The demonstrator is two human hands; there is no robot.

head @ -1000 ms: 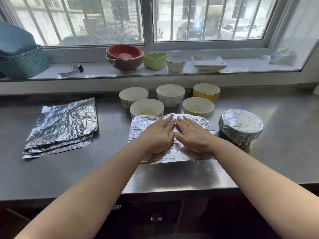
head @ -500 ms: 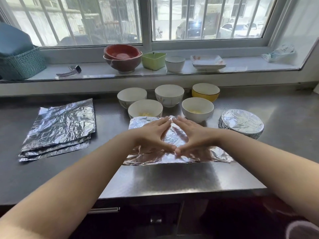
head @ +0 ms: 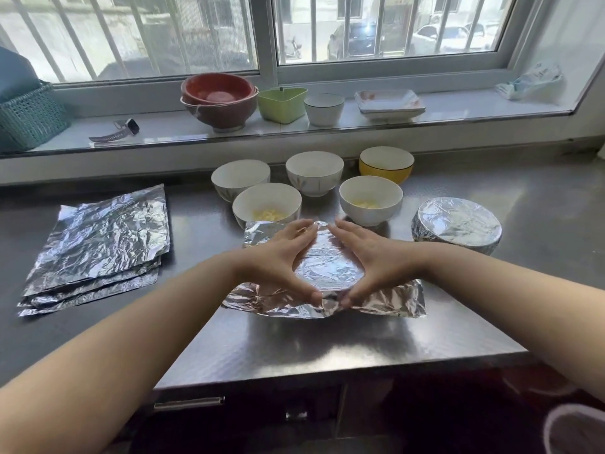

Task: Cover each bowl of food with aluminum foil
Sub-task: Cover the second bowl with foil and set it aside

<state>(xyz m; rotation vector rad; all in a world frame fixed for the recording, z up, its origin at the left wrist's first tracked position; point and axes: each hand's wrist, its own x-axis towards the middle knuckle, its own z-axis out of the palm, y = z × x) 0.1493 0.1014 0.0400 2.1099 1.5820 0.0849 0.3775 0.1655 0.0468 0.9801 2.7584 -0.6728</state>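
Nearest the camera, both forearms reach over the steel countertop. The left hand and right hand curve around a crinkled aluminium foil sheet draped on a bowl that the foil hides entirely. Fingers and thumbs press the foil down along the round rim, thumbs almost meeting at the near edge, index tips nearly touching at the far edge; likely this moulds the sheet to the rim so it seals. Loose corners of the foil flare out at the near side, not yet tucked.

Right of it sits a foil-wrapped bowl, judged finished. Well to the left lies a stack of spare foil sheets, kept within reach for later bowls.

Just behind stand five uncovered bowls: two white bowls with yellow food, two more white bowls, contents unseen, and a yellow bowl.

Farthest, the windowsill holds spare dishes. No readable writing anywhere.
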